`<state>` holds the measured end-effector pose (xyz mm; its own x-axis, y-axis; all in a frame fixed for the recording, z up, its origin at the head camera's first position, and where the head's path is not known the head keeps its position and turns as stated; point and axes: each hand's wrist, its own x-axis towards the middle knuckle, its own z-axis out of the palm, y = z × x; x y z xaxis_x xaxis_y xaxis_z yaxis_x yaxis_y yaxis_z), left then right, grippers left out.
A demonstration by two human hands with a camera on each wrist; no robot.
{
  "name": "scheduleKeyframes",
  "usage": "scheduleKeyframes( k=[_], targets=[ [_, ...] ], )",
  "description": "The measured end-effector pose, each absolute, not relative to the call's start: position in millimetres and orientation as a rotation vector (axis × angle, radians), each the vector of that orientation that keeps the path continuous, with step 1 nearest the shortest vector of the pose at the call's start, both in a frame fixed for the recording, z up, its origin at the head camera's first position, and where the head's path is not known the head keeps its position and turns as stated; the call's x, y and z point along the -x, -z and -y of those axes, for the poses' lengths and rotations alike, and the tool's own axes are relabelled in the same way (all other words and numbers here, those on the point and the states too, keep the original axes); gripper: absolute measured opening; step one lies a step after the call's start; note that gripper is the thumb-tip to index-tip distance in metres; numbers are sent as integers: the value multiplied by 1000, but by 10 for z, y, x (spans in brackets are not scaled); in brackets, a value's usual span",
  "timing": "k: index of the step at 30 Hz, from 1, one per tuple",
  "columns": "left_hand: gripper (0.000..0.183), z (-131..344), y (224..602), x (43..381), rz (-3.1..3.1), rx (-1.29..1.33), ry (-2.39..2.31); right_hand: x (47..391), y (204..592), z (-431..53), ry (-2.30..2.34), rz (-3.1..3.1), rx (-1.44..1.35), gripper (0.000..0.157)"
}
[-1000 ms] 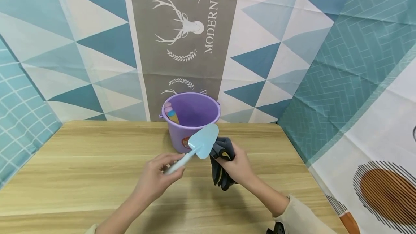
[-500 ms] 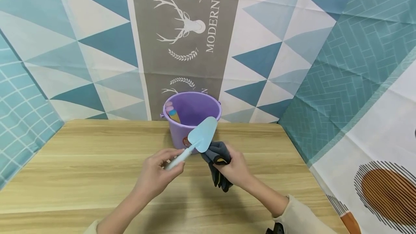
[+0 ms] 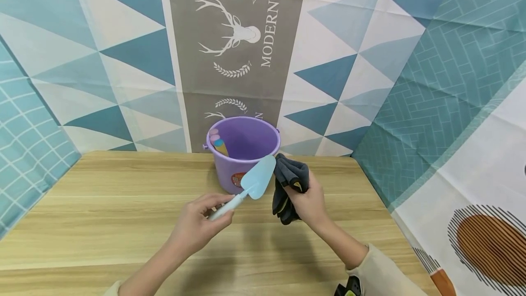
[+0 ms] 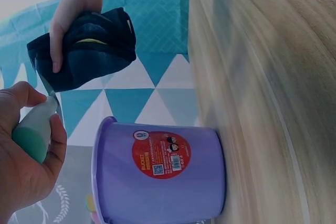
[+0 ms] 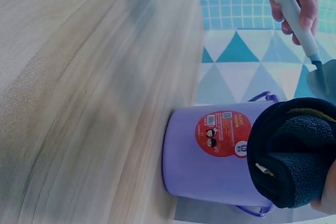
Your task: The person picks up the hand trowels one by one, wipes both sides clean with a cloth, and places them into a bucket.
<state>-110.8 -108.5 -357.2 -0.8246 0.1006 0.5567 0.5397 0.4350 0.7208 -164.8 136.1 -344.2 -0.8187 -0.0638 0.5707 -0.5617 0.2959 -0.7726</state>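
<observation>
My left hand grips the handle of a small light-blue trowel, its blade pointing up and away from me. In my right hand is a bunched pair of dark grey work gloves with black and yellow trim. The gloves are close to the right edge of the trowel blade, and in the left wrist view they overlap the blade. Behind both hands a purple bucket stands upright on the table. The right wrist view has the folded gloves in front of the bucket rim.
Inside the bucket, at its left, lean things with pink, blue and yellow parts. The wooden table ends at a patterned cloth wall behind the bucket. More cloth hangs at both sides.
My right hand first shifted the gloves left against the trowel blade, then moved them up and right. The trowel tipped up slightly and came back down. The bucket stays put.
</observation>
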Motion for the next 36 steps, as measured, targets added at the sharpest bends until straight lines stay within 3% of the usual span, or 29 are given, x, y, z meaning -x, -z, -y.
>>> scheduleKeyframes(
  k=[16, 28, 36],
  targets=[
    [28, 1009, 3521, 1134, 2222, 613, 1422, 1565, 3473, -1264, -1445, 2237, -610, 41],
    [30, 921, 3467, 1130, 2110, 663, 1402, 1551, 3593, -1211, -1226, 2174, -960, 40],
    [28, 953, 3496, 1165, 2075, 715, 1396, 1639, 3517, -1312, -1319, 2211, -663, 42]
  ],
)
